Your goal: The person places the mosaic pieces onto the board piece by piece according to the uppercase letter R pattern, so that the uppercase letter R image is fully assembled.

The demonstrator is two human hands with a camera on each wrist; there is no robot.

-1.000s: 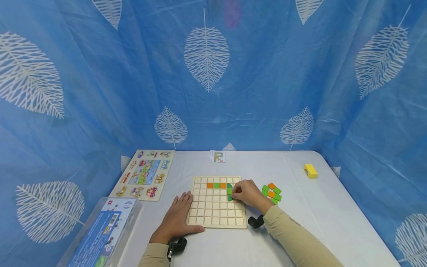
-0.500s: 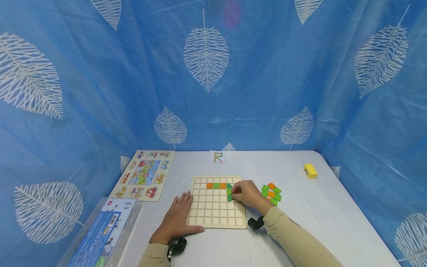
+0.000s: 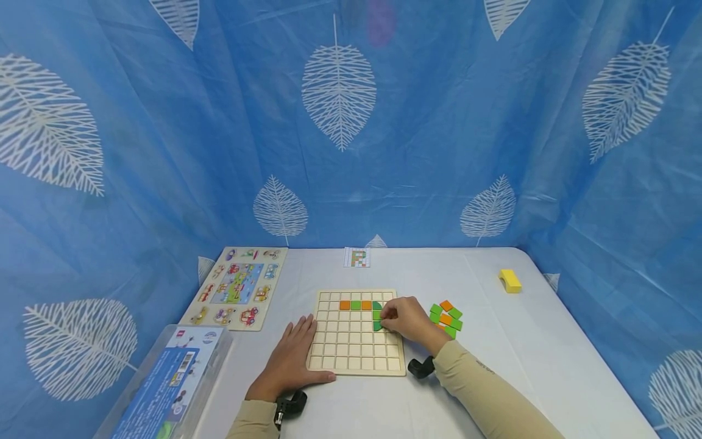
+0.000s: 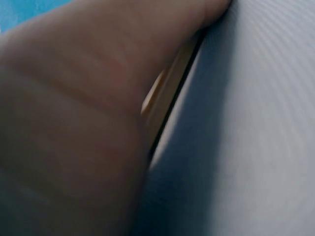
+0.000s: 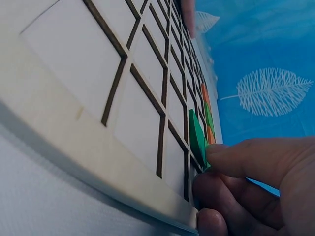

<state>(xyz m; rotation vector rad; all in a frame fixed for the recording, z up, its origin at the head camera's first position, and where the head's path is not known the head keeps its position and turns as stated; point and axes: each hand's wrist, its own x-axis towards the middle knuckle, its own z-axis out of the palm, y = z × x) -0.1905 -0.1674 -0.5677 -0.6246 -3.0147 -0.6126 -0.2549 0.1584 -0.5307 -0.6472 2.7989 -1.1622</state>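
A wooden grid board (image 3: 356,372) lies on the white table. My left hand (image 3: 293,353) rests along its left side, fingers spread and thumb stretched along the front edge. With thumb and forefinger, my right hand (image 3: 408,318) pinches a dark green rounded tile (image 3: 376,326) at the board's right part. In the right wrist view that tile (image 5: 197,137) stands tilted in its cell. Above it sit a green square tile (image 3: 376,315) and a dark green rounded tile (image 3: 376,305). Leftward in that upper row are orange and green squares (image 3: 356,305).
Several loose green and orange tiles (image 3: 451,324) lie right of the board, beside my right wrist. A small pattern card (image 3: 358,257) lies behind it. A vehicle puzzle board (image 3: 269,317) and a clear plastic box (image 3: 211,366) are at left. A yellow arch block (image 3: 511,281) stands far right.
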